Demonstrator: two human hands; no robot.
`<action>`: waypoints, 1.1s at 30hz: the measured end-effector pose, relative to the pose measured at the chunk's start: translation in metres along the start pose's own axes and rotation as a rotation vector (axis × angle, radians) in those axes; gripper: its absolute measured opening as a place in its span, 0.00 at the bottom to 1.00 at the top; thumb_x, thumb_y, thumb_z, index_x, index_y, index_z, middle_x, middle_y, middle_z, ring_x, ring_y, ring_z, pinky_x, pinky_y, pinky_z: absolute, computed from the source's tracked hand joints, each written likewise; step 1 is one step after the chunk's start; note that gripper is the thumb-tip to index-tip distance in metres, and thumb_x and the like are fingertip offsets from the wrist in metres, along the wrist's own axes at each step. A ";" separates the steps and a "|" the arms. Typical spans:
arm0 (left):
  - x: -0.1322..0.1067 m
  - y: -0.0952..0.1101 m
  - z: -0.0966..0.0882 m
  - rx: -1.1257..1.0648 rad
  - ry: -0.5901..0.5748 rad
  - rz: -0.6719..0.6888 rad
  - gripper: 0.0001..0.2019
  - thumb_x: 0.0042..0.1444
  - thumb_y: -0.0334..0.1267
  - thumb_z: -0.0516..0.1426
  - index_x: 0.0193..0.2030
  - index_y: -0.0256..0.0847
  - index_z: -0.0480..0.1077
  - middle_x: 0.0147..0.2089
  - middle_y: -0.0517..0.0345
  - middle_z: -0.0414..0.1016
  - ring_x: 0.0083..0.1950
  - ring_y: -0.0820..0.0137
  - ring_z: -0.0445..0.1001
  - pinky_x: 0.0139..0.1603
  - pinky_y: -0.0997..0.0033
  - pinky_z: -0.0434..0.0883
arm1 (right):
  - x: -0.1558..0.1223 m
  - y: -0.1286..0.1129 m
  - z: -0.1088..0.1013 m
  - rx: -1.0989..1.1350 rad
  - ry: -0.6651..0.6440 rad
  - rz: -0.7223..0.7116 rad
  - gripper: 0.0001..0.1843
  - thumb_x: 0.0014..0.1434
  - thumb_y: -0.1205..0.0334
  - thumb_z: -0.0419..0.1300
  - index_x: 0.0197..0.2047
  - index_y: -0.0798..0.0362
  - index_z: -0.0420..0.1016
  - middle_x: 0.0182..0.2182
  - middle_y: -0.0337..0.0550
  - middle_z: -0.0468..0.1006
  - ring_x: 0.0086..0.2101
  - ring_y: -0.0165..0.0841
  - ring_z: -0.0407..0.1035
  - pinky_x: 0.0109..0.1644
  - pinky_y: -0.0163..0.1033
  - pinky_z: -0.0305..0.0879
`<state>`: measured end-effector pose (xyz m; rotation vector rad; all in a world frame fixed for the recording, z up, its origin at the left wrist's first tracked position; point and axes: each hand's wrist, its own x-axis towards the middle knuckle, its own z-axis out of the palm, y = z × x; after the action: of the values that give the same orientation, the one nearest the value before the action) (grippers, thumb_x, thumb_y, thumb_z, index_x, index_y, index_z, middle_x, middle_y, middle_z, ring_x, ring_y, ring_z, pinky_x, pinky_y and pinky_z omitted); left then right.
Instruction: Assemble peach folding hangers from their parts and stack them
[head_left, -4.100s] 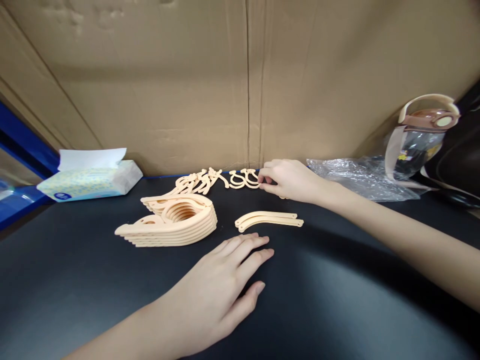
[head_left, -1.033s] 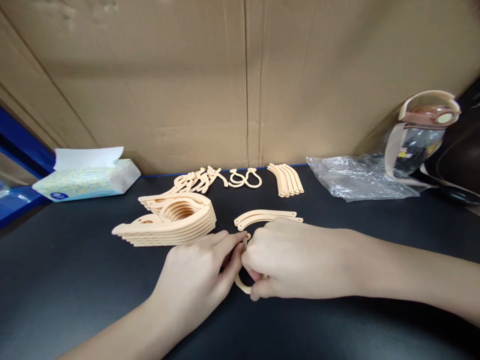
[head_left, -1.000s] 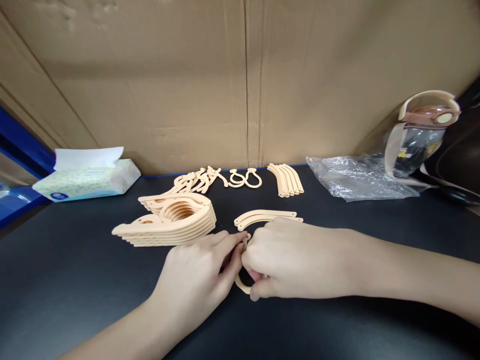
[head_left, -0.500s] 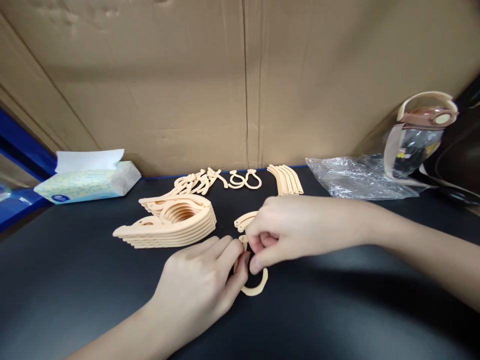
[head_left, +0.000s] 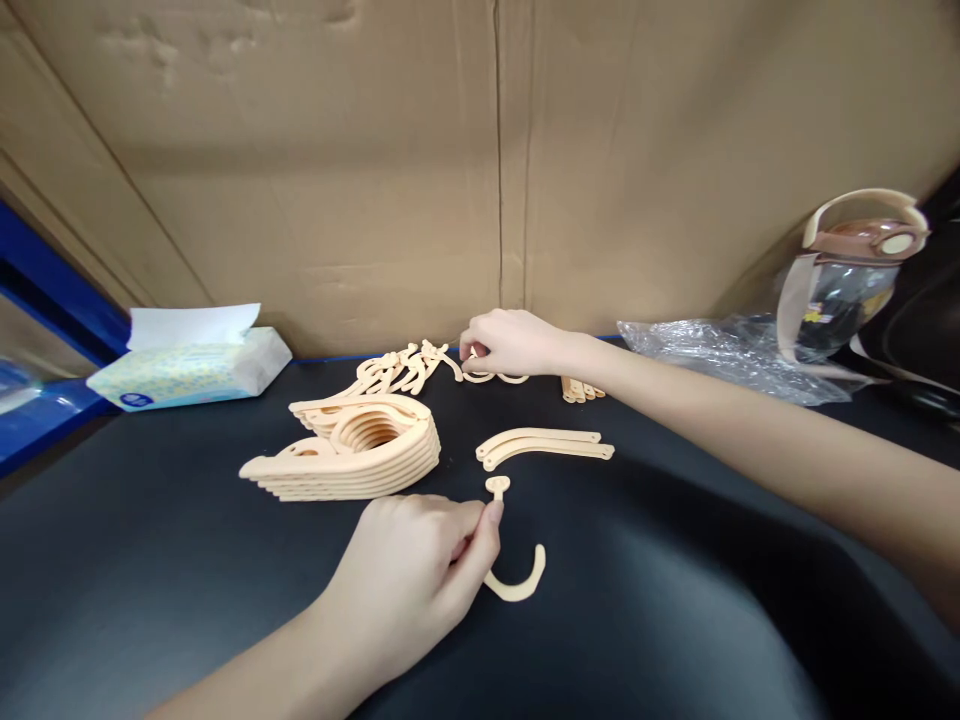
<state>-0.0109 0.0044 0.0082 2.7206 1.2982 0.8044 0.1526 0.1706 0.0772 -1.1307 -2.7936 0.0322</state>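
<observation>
My left hand (head_left: 420, 560) pinches the shank of a cream hanger hook (head_left: 516, 592) between thumb and fingers. The hook's flat head (head_left: 497, 484) shows above the fingertips, its curved end below them. My right hand (head_left: 514, 342) reaches to the back of the table, fingers bent down over two looped cream pieces (head_left: 514, 379); its fingertips are partly hidden, so what they grip does not show. Two curved hanger arms (head_left: 546, 446) lie side by side just beyond the hook. Left of them is a stack of folded cream hangers (head_left: 360, 465).
A pile of cream hooks (head_left: 401, 368) lies at the back, left of my right hand. More hanger arms (head_left: 581, 390) are partly behind my right forearm. A tissue pack (head_left: 191, 370) stands at left; clear plastic wrap (head_left: 705, 355) and a water bottle (head_left: 847, 290) are at right. Cardboard (head_left: 337, 180) closes off the back.
My right hand has moved from beside the left hand to the looped pieces at the back, uncovering the two hanger arms. My left hand stays on the hook.
</observation>
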 end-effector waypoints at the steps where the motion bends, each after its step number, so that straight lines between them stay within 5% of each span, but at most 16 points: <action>1: 0.000 0.000 0.001 -0.008 -0.003 -0.003 0.24 0.69 0.36 0.46 0.19 0.41 0.53 0.15 0.67 0.55 0.15 0.78 0.54 0.21 0.72 0.48 | 0.009 0.000 0.001 -0.010 0.006 -0.002 0.12 0.63 0.63 0.58 0.46 0.54 0.81 0.44 0.48 0.82 0.41 0.37 0.74 0.39 0.38 0.61; 6: -0.001 0.000 0.002 -0.036 -0.002 -0.013 0.22 0.68 0.36 0.47 0.20 0.41 0.51 0.15 0.68 0.54 0.15 0.78 0.55 0.21 0.73 0.49 | 0.046 -0.002 0.012 -0.054 -0.022 0.022 0.14 0.68 0.55 0.59 0.50 0.56 0.76 0.46 0.46 0.79 0.45 0.38 0.74 0.50 0.48 0.71; 12: -0.003 -0.001 0.003 -0.043 0.011 -0.020 0.21 0.67 0.35 0.48 0.21 0.41 0.48 0.16 0.68 0.52 0.16 0.77 0.54 0.22 0.73 0.48 | 0.073 0.001 0.017 -0.049 -0.136 0.041 0.17 0.67 0.54 0.61 0.55 0.55 0.73 0.51 0.48 0.76 0.47 0.38 0.74 0.50 0.50 0.74; 23: -0.003 -0.002 0.004 -0.038 0.000 -0.020 0.20 0.67 0.34 0.48 0.21 0.41 0.52 0.16 0.68 0.55 0.16 0.77 0.56 0.22 0.73 0.48 | 0.079 -0.001 0.018 -0.012 -0.140 0.021 0.18 0.67 0.55 0.61 0.56 0.55 0.73 0.53 0.48 0.75 0.49 0.40 0.73 0.52 0.51 0.73; 33: 0.001 -0.001 0.000 -0.017 -0.017 -0.006 0.19 0.65 0.33 0.49 0.20 0.41 0.54 0.16 0.68 0.56 0.15 0.78 0.58 0.20 0.74 0.49 | 0.090 -0.007 0.024 0.041 -0.188 0.142 0.19 0.67 0.55 0.61 0.57 0.55 0.72 0.53 0.48 0.75 0.48 0.39 0.74 0.50 0.50 0.74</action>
<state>-0.0113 0.0062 0.0086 2.7030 1.2905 0.7869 0.0806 0.2287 0.0640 -1.3804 -2.8503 0.2189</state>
